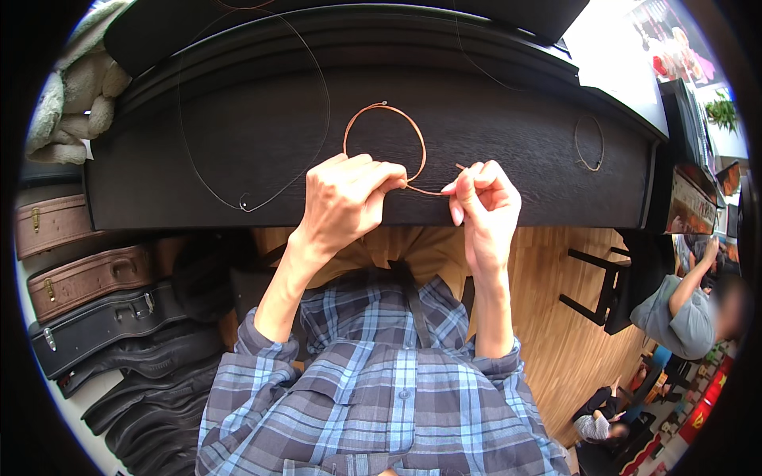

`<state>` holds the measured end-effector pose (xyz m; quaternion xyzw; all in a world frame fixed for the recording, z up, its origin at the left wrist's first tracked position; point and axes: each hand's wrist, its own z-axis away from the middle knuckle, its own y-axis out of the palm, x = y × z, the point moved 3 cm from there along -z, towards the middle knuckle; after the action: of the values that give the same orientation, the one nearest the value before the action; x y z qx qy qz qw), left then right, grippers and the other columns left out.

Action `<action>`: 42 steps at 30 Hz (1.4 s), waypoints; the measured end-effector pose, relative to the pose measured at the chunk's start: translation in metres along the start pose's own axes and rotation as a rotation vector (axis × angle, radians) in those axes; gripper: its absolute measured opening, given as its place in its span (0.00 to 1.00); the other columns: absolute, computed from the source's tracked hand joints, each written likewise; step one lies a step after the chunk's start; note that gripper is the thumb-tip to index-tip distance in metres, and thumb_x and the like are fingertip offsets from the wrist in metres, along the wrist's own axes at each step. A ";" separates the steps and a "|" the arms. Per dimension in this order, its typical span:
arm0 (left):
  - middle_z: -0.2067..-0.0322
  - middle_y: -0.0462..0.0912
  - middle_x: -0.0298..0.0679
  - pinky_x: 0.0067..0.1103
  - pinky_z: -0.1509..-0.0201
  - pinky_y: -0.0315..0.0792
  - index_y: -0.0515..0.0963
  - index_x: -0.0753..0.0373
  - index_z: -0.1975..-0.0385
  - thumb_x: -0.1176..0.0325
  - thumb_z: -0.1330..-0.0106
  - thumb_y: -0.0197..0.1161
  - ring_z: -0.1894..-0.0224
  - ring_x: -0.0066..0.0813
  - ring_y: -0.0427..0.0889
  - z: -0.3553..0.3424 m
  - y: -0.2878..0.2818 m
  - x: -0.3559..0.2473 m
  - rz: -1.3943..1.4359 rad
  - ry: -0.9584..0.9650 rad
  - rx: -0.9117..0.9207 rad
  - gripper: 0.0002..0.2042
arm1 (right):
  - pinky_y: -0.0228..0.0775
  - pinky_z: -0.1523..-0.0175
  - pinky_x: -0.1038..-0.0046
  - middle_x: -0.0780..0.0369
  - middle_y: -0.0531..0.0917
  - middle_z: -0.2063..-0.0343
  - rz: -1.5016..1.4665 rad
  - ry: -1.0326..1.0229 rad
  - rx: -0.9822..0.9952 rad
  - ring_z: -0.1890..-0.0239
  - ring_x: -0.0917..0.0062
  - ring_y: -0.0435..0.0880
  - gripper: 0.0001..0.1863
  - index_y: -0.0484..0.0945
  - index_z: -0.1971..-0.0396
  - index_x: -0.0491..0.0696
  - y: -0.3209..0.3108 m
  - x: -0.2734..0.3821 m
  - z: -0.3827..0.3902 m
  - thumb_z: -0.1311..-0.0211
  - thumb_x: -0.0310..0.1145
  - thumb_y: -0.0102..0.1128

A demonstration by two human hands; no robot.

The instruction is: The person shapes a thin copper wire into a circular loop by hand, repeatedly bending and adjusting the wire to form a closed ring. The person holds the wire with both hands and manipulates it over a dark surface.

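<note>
A copper-coloured guitar string (424,141), wound into a loop, stands above the dark tabletop with a small ball end at its top. My left hand (343,193) is closed, thumb and forefinger pinching the loop low on its right side. From that pinch a short length of the string runs across to my right hand (486,198), whose thumb and fingertips are closed on it. The string's tip pokes out just above those fingers. A thin silvery string (327,103) lies in a wide loose loop to the left of my hands.
The black table (508,127) spans the view ahead. A small coiled string (603,143) lies at its right. Plush toys (87,91) sit at the far left, above stacked instrument cases (103,278). A black stool (607,289) and people (683,313) are at the right.
</note>
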<state>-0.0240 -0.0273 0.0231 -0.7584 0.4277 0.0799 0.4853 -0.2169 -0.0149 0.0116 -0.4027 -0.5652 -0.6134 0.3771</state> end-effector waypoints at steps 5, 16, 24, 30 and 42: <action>0.78 0.83 0.30 0.24 0.70 0.72 0.83 0.56 0.71 0.72 0.42 0.70 0.77 0.28 0.81 -0.010 0.003 0.007 -0.027 -0.045 -0.001 0.03 | 0.70 0.71 0.83 0.68 0.74 0.79 0.114 -0.124 -0.016 0.82 0.87 0.73 0.13 0.71 0.76 0.47 0.001 0.003 -0.022 0.32 0.23 0.65; 0.79 0.83 0.28 0.23 0.70 0.72 0.83 0.55 0.71 0.72 0.41 0.70 0.76 0.24 0.82 -0.011 0.006 0.005 -0.001 -0.031 -0.036 0.03 | 0.83 0.55 0.69 0.59 0.84 0.75 0.457 -0.439 0.206 0.72 0.77 0.86 0.06 0.79 0.69 0.41 -0.003 0.031 -0.021 0.40 0.18 0.70; 0.77 0.84 0.25 0.22 0.71 0.71 0.83 0.53 0.69 0.72 0.42 0.69 0.75 0.22 0.82 -0.006 0.010 0.000 -0.127 0.076 -0.001 0.04 | 0.70 0.72 0.82 0.65 0.85 0.74 0.966 -0.705 0.257 0.72 0.82 0.82 0.08 0.89 0.71 0.48 0.039 0.054 -0.047 0.53 0.26 0.81; 0.79 0.80 0.25 0.23 0.71 0.70 0.84 0.54 0.68 0.73 0.44 0.68 0.74 0.22 0.79 -0.002 0.012 -0.002 -0.134 0.150 -0.039 0.06 | 0.70 0.71 0.75 0.69 0.79 0.70 1.273 -0.649 0.203 0.73 0.79 0.79 0.08 0.88 0.75 0.52 0.045 0.051 -0.059 0.50 0.37 0.79; 0.79 0.77 0.28 0.21 0.73 0.71 0.85 0.57 0.64 0.71 0.44 0.67 0.72 0.21 0.79 0.003 0.015 -0.004 -0.200 0.225 -0.012 0.09 | 0.83 0.66 0.81 0.58 0.88 0.75 0.759 -0.119 0.195 0.69 0.77 0.91 0.10 0.80 0.73 0.37 0.038 0.049 -0.058 0.45 0.22 0.75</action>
<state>-0.0369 -0.0254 0.0137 -0.8044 0.4011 -0.0518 0.4352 -0.2057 -0.0759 0.0696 -0.5802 -0.4527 -0.3492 0.5801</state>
